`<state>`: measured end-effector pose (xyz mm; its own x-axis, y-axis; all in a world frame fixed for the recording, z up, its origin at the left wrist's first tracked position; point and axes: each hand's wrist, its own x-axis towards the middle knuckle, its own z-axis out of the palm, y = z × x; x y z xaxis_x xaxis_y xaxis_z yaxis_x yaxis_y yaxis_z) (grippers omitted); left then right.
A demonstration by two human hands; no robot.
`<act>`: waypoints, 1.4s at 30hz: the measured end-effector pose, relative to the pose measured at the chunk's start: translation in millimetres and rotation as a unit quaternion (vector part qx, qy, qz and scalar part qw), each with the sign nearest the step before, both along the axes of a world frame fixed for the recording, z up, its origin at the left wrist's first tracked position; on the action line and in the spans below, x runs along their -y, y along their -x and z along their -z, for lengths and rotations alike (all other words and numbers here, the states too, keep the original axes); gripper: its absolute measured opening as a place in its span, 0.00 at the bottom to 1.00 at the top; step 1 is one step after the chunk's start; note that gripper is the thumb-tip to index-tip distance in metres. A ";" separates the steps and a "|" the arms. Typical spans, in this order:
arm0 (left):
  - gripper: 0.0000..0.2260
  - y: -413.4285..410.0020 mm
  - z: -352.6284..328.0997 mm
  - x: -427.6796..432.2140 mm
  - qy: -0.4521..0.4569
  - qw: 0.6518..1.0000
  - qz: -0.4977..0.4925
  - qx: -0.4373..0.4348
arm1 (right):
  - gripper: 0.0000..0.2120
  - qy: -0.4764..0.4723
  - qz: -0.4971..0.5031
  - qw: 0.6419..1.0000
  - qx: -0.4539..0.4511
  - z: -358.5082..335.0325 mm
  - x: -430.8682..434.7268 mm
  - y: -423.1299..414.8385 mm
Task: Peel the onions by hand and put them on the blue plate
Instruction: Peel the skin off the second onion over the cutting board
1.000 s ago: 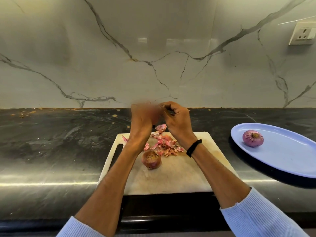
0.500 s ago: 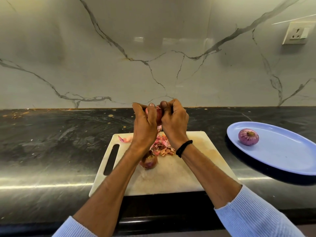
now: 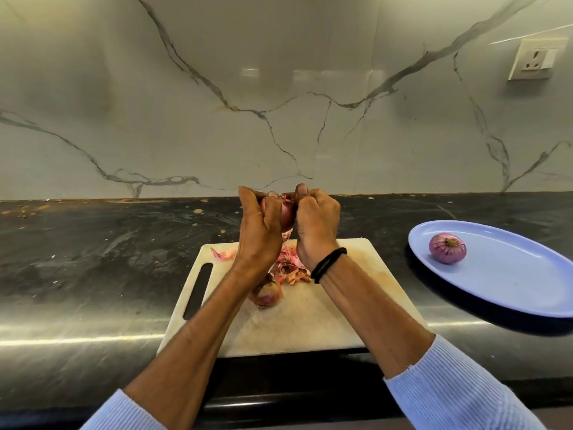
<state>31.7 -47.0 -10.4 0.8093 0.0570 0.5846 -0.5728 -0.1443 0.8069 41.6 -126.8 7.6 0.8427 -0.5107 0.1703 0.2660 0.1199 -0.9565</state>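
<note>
Both my hands hold one red onion (image 3: 286,212) up above the far edge of the white cutting board (image 3: 325,318). My left hand (image 3: 259,234) wraps around it from the left. My right hand (image 3: 316,225) grips its right side, thumb and fingertips pinching at the top skin. A strip of skin hangs below the onion. An unpeeled onion (image 3: 266,294) lies on the board, partly behind my left forearm. A peeled purple onion (image 3: 447,248) rests on the blue plate (image 3: 508,287) at the right.
A heap of pink onion skins (image 3: 290,268) lies on the board behind the unpeeled onion, with one loose piece (image 3: 223,253) at the board's far left. The board sits on a dark countertop (image 3: 93,259) against a marble wall with a socket (image 3: 531,58).
My left hand, blurred a second ago, has settled around the onion. Both hands stay together above the board's far edge, with the onion more exposed between them.
</note>
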 end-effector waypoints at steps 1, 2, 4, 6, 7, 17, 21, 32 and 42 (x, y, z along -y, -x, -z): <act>0.06 0.6 -0.7 -0.1 0.010 1.000 0.008 -0.004 | 0.15 -0.029 -0.007 1.000 -0.005 -1.3 0.8 0.9; 0.06 1.4 -1.6 0.2 0.028 0.999 0.019 -0.009 | 0.14 -0.079 -0.017 0.997 -0.008 -3.3 3.3 1.3; 0.06 0.5 -5.0 1.2 0.074 0.996 0.031 -0.024 | 0.12 -0.223 -0.050 0.974 -0.006 -10.1 11.5 2.1; 0.08 -5.1 -10.5 1.8 0.119 0.991 0.025 -0.054 | 0.12 -0.298 -0.065 0.952 0.007 -13.1 19.7 3.5; 0.08 -8.0 -12.9 2.2 0.140 0.987 0.022 -0.071 | 0.11 -0.298 -0.073 0.952 0.018 -12.9 21.1 4.5; 0.08 -13.7 -10.2 -2.6 0.141 0.988 0.008 -0.066 | 0.11 0.077 -0.030 0.993 0.084 -4.0 20.9 2.4; 0.08 -11.8 -8.8 -3.4 0.155 0.985 0.039 -0.064 | 0.09 0.108 -0.127 0.976 0.140 -4.8 17.0 3.9; 0.16 -9.6 -14.5 -9.4 0.211 0.968 0.035 -0.128 | 0.09 0.180 -0.142 0.956 0.181 0.3 20.3 -0.1; 0.17 -8.6 -11.1 -11.0 0.181 0.970 0.072 -0.146 | 0.04 0.305 0.002 0.930 0.206 8.0 16.1 -7.4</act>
<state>40.4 -36.0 0.6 0.9524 0.0894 0.2915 -0.3046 0.2429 0.9210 49.0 -142.9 -0.4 0.6406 -0.2162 0.7368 0.6233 -0.4139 -0.6634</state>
